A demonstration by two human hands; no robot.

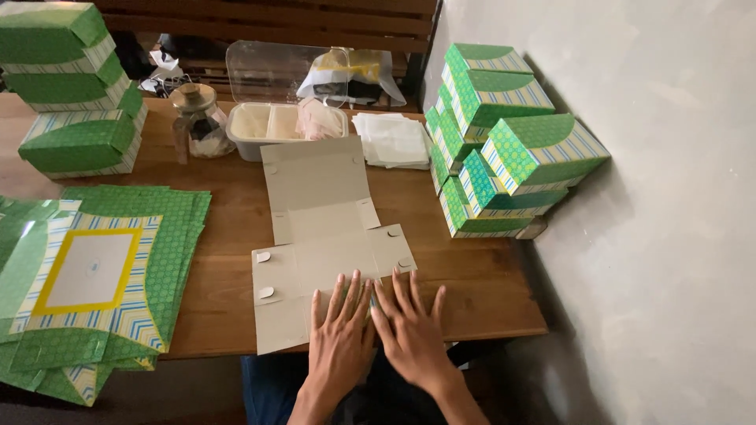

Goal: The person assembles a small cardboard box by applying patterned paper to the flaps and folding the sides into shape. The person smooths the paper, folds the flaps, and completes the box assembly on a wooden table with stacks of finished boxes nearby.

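Pressing down with both hands, I flatten the near edge of the grey card blank (327, 236) on the table (236, 212). My left hand (340, 334) lies flat, fingers spread, palm down on the blank; my right hand (411, 330) lies the same way just beside it, fingers touching the left's. Neither grips anything. The blank lies unfolded, plain side up, in the middle of the table, its far flap reaching toward a white tray (276, 126). A stack of flat green sheets (102, 275) lies to my left. Folded green boxes (504, 149) are piled against the wall at right, and more boxes (71, 86) stand at the far left. A glass jar (197, 118) stands beside the tray.
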